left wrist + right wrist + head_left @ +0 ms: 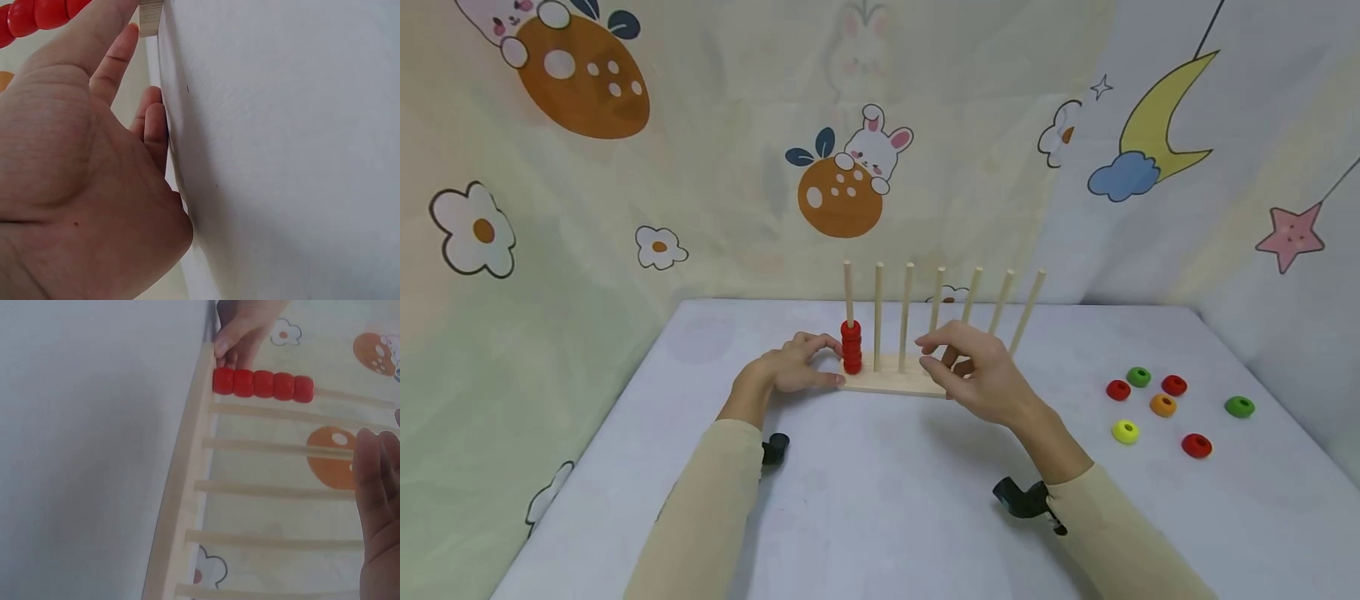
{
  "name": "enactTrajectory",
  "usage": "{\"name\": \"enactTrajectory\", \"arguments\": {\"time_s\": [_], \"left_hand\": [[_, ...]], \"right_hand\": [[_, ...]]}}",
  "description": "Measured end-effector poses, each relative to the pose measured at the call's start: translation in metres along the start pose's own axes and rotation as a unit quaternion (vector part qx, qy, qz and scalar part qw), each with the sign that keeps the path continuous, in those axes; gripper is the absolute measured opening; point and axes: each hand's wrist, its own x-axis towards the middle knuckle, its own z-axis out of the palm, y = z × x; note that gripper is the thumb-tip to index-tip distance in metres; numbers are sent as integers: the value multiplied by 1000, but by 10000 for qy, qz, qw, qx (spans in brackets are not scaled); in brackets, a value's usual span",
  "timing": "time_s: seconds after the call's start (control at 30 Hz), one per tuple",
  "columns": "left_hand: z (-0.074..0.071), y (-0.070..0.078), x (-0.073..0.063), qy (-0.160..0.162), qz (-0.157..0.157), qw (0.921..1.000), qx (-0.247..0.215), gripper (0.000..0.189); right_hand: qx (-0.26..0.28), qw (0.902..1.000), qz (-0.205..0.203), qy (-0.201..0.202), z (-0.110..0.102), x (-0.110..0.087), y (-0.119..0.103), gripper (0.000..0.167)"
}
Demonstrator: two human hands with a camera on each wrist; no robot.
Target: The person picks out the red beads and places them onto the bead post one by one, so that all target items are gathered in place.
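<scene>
A wooden peg stand with several upright pegs stands on the table. Stacked red beads fill the lower part of its leftmost peg. My left hand holds the left end of the base, thumb at the front corner and fingers reaching behind; the right wrist view shows this left hand beside the red beads. In front of the right-hand pegs hovers my right hand, fingers loosely bent, thumb apart from the index finger, nothing between them. It hides part of the base and the lower ends of some pegs.
Loose beads lie on the white table at the right: several red beads, two green beads, an orange bead and a yellow bead. A patterned cloth hangs behind the table.
</scene>
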Motion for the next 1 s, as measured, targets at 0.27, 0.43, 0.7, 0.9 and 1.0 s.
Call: {"name": "enactTrajectory", "arguments": {"time_s": [0.27,0.43,0.7,0.9,1.0], "left_hand": [[0,-1,1,12,120,9999,35,53],[-3,-2,0,13,105,9999,-7,53],[-1,-1,1,10,171,9999,-16,51],[-2,-2,-1,13,143,9999,-47,51],[-1,-3,-1,7,139,9999,-74,52]], "right_hand": [[-354,9993,-46,-112,-9,-7,5,31],[-867,9956,138,-336,-19,-15,10,29],[-1344,9882,388,-618,-43,-33,17,29],[-1528,9838,579,-741,-53,-38,18,29],[-1629,9816,667,-743,-60,-41,18,29]]}}
